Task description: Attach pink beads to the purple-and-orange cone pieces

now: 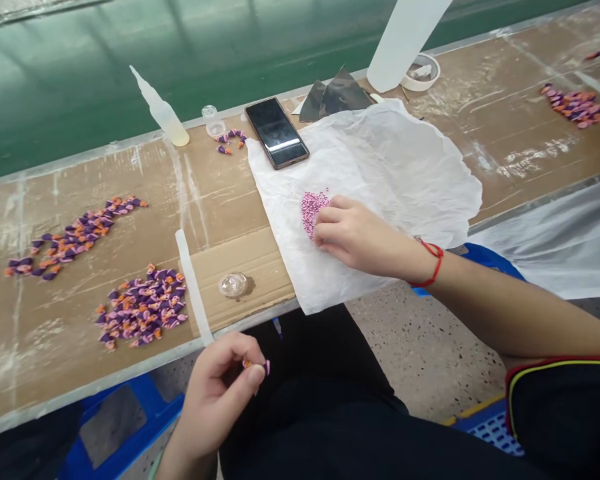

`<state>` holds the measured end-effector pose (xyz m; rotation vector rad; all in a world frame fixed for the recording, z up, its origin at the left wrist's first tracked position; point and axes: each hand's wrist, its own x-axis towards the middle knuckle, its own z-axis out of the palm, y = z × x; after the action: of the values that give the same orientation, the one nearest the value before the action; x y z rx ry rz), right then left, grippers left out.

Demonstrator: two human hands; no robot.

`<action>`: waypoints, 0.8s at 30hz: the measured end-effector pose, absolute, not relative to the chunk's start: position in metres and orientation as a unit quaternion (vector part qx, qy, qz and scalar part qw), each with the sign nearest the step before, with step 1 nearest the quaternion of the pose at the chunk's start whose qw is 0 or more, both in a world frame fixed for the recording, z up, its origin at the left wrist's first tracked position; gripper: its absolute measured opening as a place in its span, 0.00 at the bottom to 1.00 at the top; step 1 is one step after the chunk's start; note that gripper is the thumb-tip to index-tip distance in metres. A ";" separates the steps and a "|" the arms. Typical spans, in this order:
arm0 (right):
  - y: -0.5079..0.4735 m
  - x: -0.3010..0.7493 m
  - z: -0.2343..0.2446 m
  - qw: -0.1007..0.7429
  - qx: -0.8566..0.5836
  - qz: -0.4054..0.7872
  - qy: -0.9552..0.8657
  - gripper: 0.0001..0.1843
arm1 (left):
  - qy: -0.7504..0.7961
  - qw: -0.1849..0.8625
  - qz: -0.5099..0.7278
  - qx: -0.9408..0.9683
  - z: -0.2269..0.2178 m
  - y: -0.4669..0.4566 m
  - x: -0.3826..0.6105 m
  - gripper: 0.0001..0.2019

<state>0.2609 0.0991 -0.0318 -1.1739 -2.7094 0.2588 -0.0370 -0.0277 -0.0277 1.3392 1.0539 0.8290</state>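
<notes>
My left hand (225,387) is closed in a pinch in front of the table edge, with a small purple, pink and orange piece (266,366) between thumb and forefinger. My right hand (347,230) reaches over the white sheet (400,160), its fingers curled together at the edge of a pile of tiny pink beads (311,208). Those fingertips point down and away, so whatever they pinch is hidden. A small clear round dish (233,285) rests on a cardboard strip (267,263) between the hands.
Two groups of similar pieces, one nearer (143,308) and one farther (75,237), lie at left. A squeeze bottle (165,117), a clear small cup (213,121) and a phone (279,133) are at the back. A tape roll (421,72) and another pile (575,107) are at right.
</notes>
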 end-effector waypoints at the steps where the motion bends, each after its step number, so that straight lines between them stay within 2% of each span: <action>1: 0.101 0.260 -0.030 0.076 -0.384 0.084 -0.916 0.12 | 0.452 0.582 0.357 0.575 -0.028 -0.028 -0.036 0.09; 7: 0.107 0.256 -0.027 0.010 -0.338 0.055 -0.940 0.11 | 0.460 0.584 0.367 0.559 -0.028 -0.029 -0.030 0.11; 9: 0.108 0.258 -0.028 0.020 -0.331 0.056 -0.942 0.11 | 0.462 0.587 0.366 0.555 -0.028 -0.030 -0.029 0.12; 12: 0.106 0.263 -0.027 0.112 -0.348 0.099 -0.925 0.09 | 0.462 0.595 0.368 0.545 -0.028 -0.029 -0.025 0.13; 15: 0.099 0.267 -0.022 0.225 -0.370 0.194 -0.880 0.06 | 0.457 0.615 0.373 0.522 -0.025 -0.021 -0.012 0.14; 19: 0.085 0.266 -0.021 0.297 -0.381 0.329 -0.812 0.06 | 0.431 0.650 0.369 0.506 -0.019 0.003 0.017 0.12; 21: 0.080 0.266 -0.025 0.325 -0.391 0.320 -0.799 0.06 | 0.416 0.654 0.377 0.507 -0.017 0.014 0.029 0.11; 24: 0.079 0.268 -0.034 0.329 -0.412 0.215 -0.822 0.05 | 0.411 0.643 0.405 0.504 -0.019 0.022 0.035 0.10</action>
<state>0.2684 0.0788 -0.0335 -1.0776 -2.1511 0.5626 0.0350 0.0224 -0.0187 1.1477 0.9367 0.9226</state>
